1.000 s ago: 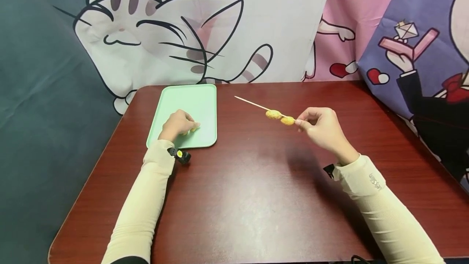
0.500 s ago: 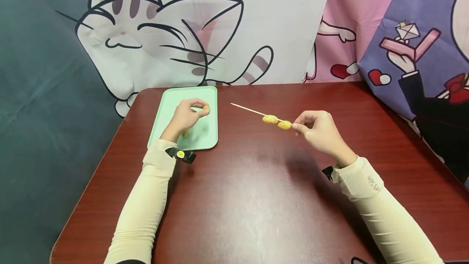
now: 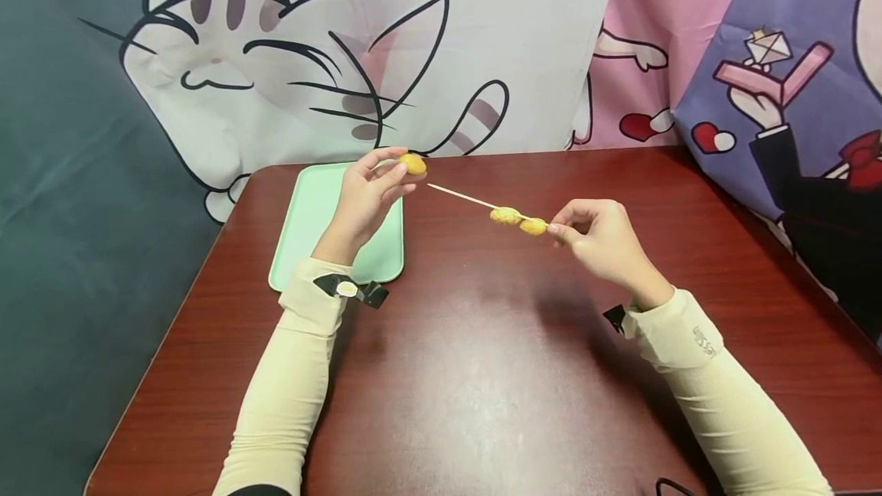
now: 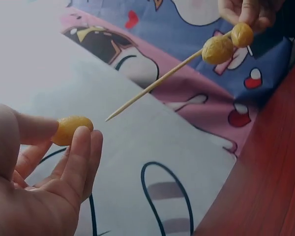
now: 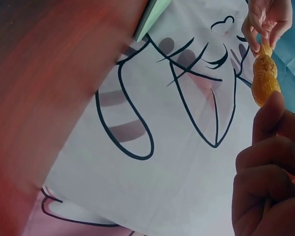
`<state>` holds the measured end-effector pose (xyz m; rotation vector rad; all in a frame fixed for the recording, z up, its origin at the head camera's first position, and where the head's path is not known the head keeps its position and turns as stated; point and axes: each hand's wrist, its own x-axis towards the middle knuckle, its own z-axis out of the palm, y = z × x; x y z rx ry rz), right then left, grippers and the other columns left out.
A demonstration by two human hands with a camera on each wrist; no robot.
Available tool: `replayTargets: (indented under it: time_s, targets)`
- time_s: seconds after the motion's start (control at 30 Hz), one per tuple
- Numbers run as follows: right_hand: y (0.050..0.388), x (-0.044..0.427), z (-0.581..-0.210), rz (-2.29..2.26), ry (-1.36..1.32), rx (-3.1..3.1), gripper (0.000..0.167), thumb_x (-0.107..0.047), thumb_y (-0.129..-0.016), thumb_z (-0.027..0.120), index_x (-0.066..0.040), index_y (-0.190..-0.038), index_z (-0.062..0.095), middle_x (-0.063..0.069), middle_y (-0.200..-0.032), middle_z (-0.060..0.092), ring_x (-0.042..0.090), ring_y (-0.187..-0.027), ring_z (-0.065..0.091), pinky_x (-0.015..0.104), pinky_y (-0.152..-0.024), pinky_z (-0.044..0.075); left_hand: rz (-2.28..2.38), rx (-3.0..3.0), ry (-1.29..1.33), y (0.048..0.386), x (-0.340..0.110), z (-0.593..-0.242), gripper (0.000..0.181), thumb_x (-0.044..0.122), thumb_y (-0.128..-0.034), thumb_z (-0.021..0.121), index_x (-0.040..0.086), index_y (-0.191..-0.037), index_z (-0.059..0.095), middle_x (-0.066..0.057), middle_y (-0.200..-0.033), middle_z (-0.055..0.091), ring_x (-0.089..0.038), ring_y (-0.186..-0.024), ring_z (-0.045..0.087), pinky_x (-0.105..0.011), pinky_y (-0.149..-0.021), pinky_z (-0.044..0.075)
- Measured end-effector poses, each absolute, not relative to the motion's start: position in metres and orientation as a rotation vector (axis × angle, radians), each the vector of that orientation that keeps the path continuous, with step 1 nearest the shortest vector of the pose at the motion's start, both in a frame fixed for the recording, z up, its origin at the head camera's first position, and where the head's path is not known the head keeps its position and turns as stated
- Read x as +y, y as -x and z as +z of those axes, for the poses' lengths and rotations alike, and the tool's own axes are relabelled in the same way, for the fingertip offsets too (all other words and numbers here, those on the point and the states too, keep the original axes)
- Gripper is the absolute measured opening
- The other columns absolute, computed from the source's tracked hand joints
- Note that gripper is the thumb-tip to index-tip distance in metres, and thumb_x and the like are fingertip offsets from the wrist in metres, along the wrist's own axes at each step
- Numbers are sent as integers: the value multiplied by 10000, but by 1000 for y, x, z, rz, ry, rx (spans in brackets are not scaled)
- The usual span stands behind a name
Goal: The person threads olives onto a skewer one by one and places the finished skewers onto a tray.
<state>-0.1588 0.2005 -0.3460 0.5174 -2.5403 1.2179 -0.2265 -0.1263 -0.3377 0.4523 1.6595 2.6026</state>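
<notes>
In the head view my left hand (image 3: 368, 201) pinches a small yellow oval fruit (image 3: 413, 164) between thumb and fingers, raised over the tray's right side. My right hand (image 3: 609, 243) holds a thin wooden skewer (image 3: 460, 195) by its right end. Threaded on it near that hand are two more yellow fruits, the outer one (image 3: 505, 215) rough-skinned and the inner one (image 3: 533, 226) beside the fingertips. From the left wrist, the skewer's bare pointed tip lies close to the pinched fruit (image 4: 73, 130), with a gap between them. The skewer is mostly hidden in the right wrist view.
A pale green tray (image 3: 303, 224) lies at the back left of the reddish-brown table (image 3: 468, 373), partly covered by my left hand and forearm. Behind the table hangs a cartoon cloth (image 3: 537, 37). A black cable (image 3: 671, 485) shows at the front edge.
My left hand has lifted a yellow fruit off the tray and carried it up and right toward the skewer's tip. The right hand keeps its hold, almost still.
</notes>
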Motion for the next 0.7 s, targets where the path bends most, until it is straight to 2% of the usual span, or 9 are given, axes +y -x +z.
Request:
replayTargets:
  time_s: [0.1, 0.33, 0.47, 0.7]
  targets:
    - [157, 203, -342, 1214, -523, -2529, 114, 18, -869, 724, -40, -775, 698, 111, -655, 669, 146, -530, 610, 211, -444, 434, 2631, 1650, -474, 224, -122, -335, 280, -146, -926, 563, -67, -1194, 556, -108, -1015, 695, -206, -862, 730, -209, -718, 585]
    - [153, 209, -334, 1246, -486, -2474, 107, 50, -850, 726, -12, -769, 694, 104, -631, 663, 86, -513, 601, 196, -446, 433, 2613, 1778, -608, 221, -112, -336, 342, -201, -872, 595, 85, -1041, 676, -65, -1038, 713, -179, -859, 730, -229, -722, 590]
    - [152, 210, -332, 1252, -496, -2469, 94, 41, -852, 727, 0, -775, 693, 103, -634, 663, 79, -514, 601, 190, -446, 439, 2651, 1762, -606, 221, -110, -338, 350, -225, -862, 579, 66, -1037, 665, -104, -1074, 706, -169, -865, 716, -234, -714, 591]
    - [150, 208, -332, 1227, -525, -2453, 107, 49, -847, 730, -10, -766, 693, 89, -630, 660, 73, -508, 592, 181, -456, 449, 2659, 1758, -585, 219, -108, -339, 353, -211, -862, 587, 85, -1042, 660, -54, -1036, 708, -169, -864, 724, -232, -707, 594]
